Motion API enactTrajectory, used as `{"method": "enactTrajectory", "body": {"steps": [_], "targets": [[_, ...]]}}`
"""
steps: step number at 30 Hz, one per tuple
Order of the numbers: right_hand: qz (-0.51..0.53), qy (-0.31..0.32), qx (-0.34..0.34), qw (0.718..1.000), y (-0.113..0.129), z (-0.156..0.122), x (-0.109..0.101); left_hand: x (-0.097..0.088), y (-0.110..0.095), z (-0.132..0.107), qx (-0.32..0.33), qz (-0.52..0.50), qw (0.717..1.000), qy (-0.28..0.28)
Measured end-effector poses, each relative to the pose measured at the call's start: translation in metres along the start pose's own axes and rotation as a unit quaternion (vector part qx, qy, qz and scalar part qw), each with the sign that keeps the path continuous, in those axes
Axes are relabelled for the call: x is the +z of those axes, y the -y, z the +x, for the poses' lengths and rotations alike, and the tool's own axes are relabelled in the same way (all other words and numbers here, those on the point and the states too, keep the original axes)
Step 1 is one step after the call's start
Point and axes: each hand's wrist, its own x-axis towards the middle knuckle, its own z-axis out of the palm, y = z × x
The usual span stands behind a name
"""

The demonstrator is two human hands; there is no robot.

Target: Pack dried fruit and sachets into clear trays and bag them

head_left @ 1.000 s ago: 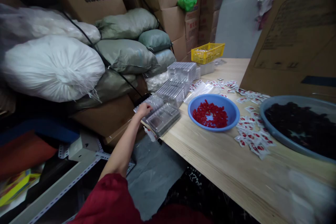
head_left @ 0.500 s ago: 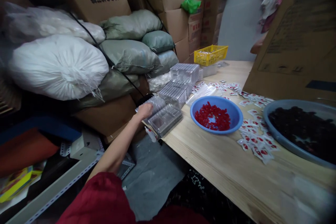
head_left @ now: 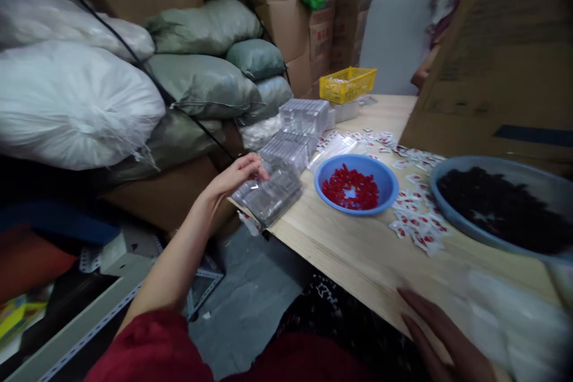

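Note:
My left hand is over the left end of the table, its fingers bent down and closed on the edge of a clear plastic tray. The tray is blurred and overlaps other clear trays beneath it, so its outline is hard to separate. My right hand has come in at the lower right above the table's front edge. Its fingers are stretched out and hold nothing; they are somewhat blurred. A blue bowl of small red pieces stands between the two hands.
Behind the trays are stacks of clear plastic boxes and a yellow basket. Small printed packets lie scattered beside a wide basin of dark pieces. A large carton stands at right; sacks are piled at left.
My left hand has risen slightly and shifted right over the trays. My right hand has entered at the lower right. The whole view has shifted a little.

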Motion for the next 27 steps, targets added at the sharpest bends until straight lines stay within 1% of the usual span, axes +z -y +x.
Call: {"method": "enactTrajectory", "body": {"steps": [1, 2, 3, 5, 6, 7, 8, 9, 10, 11, 12, 13, 14, 16, 18, 19, 20, 21, 22, 24, 25, 26, 27], "targets": [[-0.024, -0.005, -0.031, 0.999, 0.009, 0.005, 0.001, 0.025, -0.001, -0.001, -0.015, -0.016, 0.997, 0.080], [-0.050, -0.031, -0.071, 0.996, 0.019, 0.010, 0.003, 0.052, 0.000, -0.001, -0.029, -0.026, 0.986, 0.159], [-0.081, -0.030, -0.117, 0.989, 0.027, 0.014, 0.007, 0.081, 0.003, 0.000, -0.041, -0.034, 0.971, 0.234], [-0.133, 0.031, -0.161, 0.977, 0.035, 0.021, 0.019, 0.141, 0.014, 0.004, -0.060, -0.038, 0.930, 0.361], [-0.151, 0.064, -0.164, 0.973, 0.034, 0.023, 0.027, 0.170, 0.020, 0.008, -0.064, -0.030, 0.911, 0.407], [-0.165, 0.089, -0.158, 0.970, 0.029, 0.024, 0.035, 0.196, 0.025, 0.012, -0.057, -0.007, 0.898, 0.437], [-0.176, 0.101, -0.148, 0.968, 0.021, 0.023, 0.043, 0.220, 0.029, 0.016, -0.042, 0.030, 0.892, 0.449], [-0.185, 0.104, -0.137, 0.968, 0.011, 0.022, 0.049, 0.240, 0.031, 0.020, -0.021, 0.072, 0.892, 0.446], [-0.193, 0.098, -0.126, 0.968, 0.000, 0.020, 0.055, 0.255, 0.032, 0.023, 0.004, 0.113, 0.896, 0.430], [-0.201, 0.086, -0.115, 0.969, -0.011, 0.019, 0.059, 0.266, 0.030, 0.024, 0.027, 0.147, 0.902, 0.404], [-0.206, 0.073, -0.104, 0.970, -0.021, 0.017, 0.062, 0.273, 0.028, 0.024, 0.044, 0.171, 0.910, 0.375], [-0.210, 0.059, -0.093, 0.971, -0.030, 0.016, 0.065, 0.276, 0.024, 0.022, 0.060, 0.187, 0.920, 0.340], [-0.212, 0.048, -0.083, 0.973, -0.036, 0.016, 0.066, 0.275, 0.019, 0.020, 0.081, 0.198, 0.928, 0.306], [-0.210, 0.038, -0.067, 0.975, -0.041, 0.015, 0.065, 0.266, 0.008, 0.019, 0.143, 0.217, 0.935, 0.242], [-0.199, 0.041, -0.054, 0.978, -0.039, 0.015, 0.060, 0.253, -0.001, 0.031, 0.197, 0.230, 0.935, 0.182], [-0.189, 0.040, -0.051, 0.980, -0.037, 0.017, 0.055, 0.249, -0.002, 0.044, 0.208, 0.243, 0.934, 0.158], [-0.176, 0.033, -0.050, 0.983, -0.035, 0.020, 0.048, 0.246, -0.001, 0.060, 0.203, 0.268, 0.932, 0.138], [-0.164, 0.014, -0.051, 0.985, -0.035, 0.026, 0.039, 0.246, 0.002, 0.078, 0.188, 0.305, 0.925, 0.128], [-0.154, -0.015, -0.051, 0.987, -0.038, 0.033, 0.027, 0.249, 0.007, 0.096, 0.170, 0.344, 0.914, 0.130], [-0.151, -0.094, -0.033, 0.984, -0.052, 0.054, -0.006, 0.260, 0.019, 0.128, 0.144, 0.395, 0.892, 0.165], [-0.158, -0.134, -0.010, 0.978, -0.062, 0.067, -0.027, 0.267, 0.026, 0.139, 0.139, 0.405, 0.885, 0.185], [-0.174, -0.161, 0.030, 0.971, -0.075, 0.082, -0.048, 0.274, 0.032, 0.147, 0.139, 0.406, 0.880, 0.203], [-0.193, -0.172, 0.078, 0.963, -0.088, 0.099, -0.069, 0.279, 0.037, 0.152, 0.142, 0.404, 0.877, 0.216]]}}
